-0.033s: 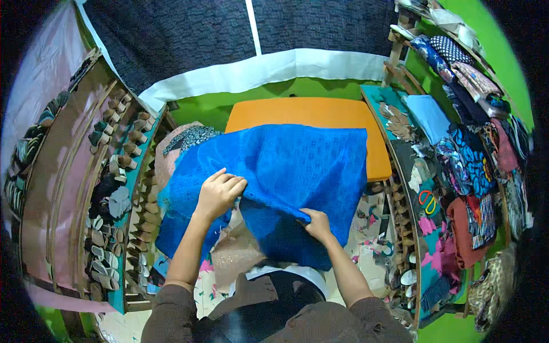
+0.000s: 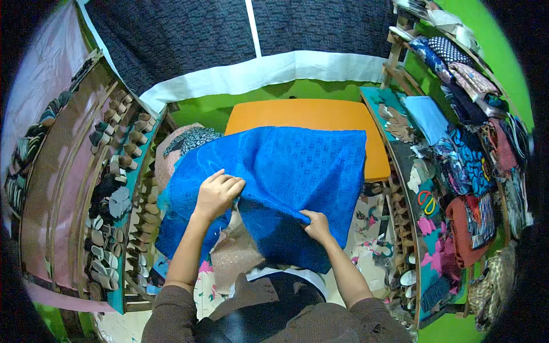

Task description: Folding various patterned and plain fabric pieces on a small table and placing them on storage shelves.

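While a dark lap fills the lower edge, both forearms are seen rising to a blue cloth [image 2: 286,177] spread across the middle. The left hand [image 2: 217,194] is laid knuckles up on the cloth's near left part, fingers together and curled over a fold. The right hand [image 2: 316,224] is clamped on the cloth's near edge, fingers closed around a bunched fold. Pink patterned fabric [image 2: 231,254] is seen under the cloth, between the arms. The cloth's far part is draped over an orange table [image 2: 297,113], the left part hanging off it. At left, racks of sandals [image 2: 114,188] are lined up; at right, shelves of folded fabrics [image 2: 463,154] are stacked. Beyond the table, a dark curtain [image 2: 189,34] with a white hem is hung.
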`<state>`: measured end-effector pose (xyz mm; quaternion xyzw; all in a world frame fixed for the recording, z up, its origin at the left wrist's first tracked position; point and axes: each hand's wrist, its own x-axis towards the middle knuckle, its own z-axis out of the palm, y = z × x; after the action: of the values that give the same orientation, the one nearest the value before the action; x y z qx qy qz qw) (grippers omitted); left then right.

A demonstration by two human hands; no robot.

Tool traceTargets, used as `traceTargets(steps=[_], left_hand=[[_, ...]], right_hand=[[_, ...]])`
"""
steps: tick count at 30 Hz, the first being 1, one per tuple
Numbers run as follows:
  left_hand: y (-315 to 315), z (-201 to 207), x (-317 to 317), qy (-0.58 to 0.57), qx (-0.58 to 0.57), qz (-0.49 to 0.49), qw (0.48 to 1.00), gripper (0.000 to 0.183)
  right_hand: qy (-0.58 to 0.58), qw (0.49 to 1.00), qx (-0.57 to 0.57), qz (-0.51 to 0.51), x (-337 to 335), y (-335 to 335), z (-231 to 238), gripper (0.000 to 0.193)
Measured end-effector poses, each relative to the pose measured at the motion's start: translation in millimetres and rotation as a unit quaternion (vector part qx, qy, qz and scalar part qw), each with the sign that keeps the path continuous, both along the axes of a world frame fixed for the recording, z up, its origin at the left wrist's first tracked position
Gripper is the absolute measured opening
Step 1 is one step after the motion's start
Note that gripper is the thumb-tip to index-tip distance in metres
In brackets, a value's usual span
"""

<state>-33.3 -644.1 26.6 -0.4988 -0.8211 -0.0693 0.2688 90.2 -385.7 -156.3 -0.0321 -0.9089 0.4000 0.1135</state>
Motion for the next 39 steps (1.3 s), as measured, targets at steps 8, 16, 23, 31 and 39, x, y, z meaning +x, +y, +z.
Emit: traceTargets(steps=[8, 16, 23, 31, 39], left_hand=[[0.3, 23.5, 77.4, 0.018, 0.018, 0.018, 0.999, 0.023], [53.6, 42.7, 161.5, 0.056, 0.083, -0.047, 0.994, 0.017], [83.0, 34.7, 185.1, 0.030, 0.093, -0.111, 0.989, 0.018], [94.6, 31.6, 181.0, -0.013, 0.082, -0.083, 0.993, 0.021], [87.7, 53.0, 108.7, -0.050, 0.090, -0.057, 0.993, 0.029]], right_hand=[[0.050, 0.996, 0.074, 0.026, 94.1, 30.9, 67.6, 0.037], [0.029, 0.995, 0.086, -0.049, 212.0, 89.6, 74.2, 0.051], [-0.025, 0.992, 0.033, -0.123, 269.0, 124.4, 61.0, 0.042], [0.038, 0.953, 0.268, -0.137, 257.5, 181.7, 129.8, 0.045], [0.161, 0.890, 0.416, -0.096, 129.1, 213.7, 223.5, 0.039]])
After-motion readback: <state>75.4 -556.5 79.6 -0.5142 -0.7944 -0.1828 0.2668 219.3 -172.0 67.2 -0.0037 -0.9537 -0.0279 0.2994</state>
